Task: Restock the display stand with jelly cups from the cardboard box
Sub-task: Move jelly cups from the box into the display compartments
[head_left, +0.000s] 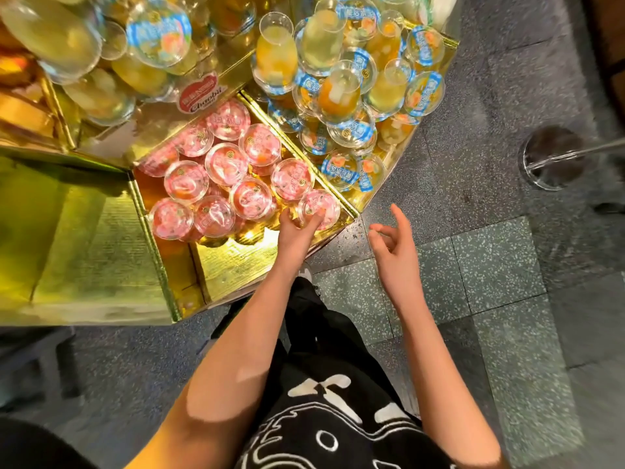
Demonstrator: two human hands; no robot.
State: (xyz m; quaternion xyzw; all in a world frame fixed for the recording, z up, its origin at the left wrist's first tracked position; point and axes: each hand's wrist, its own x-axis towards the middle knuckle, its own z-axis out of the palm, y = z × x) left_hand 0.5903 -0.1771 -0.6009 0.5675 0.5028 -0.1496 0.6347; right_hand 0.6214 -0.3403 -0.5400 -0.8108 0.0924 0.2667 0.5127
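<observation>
The right hand [392, 240] hovers empty over the floor, fingers loosely curled. The left hand [297, 228] grips a pink-lidded clear plastic jelly cup [319, 207] at the near corner of the gold display stand [233, 265]. It is probably being placed; next comes releasing it and fetching another. Blue-lidded yellow cups [340, 167] lie beyond.

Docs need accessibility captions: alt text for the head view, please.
A person's left hand grips a pink-lidded jelly cup at the near corner of a gold display stand compartment holding similar cups. The right hand hovers empty over the speckled floor; blue-lidded cups are piled in the next compartment.
</observation>
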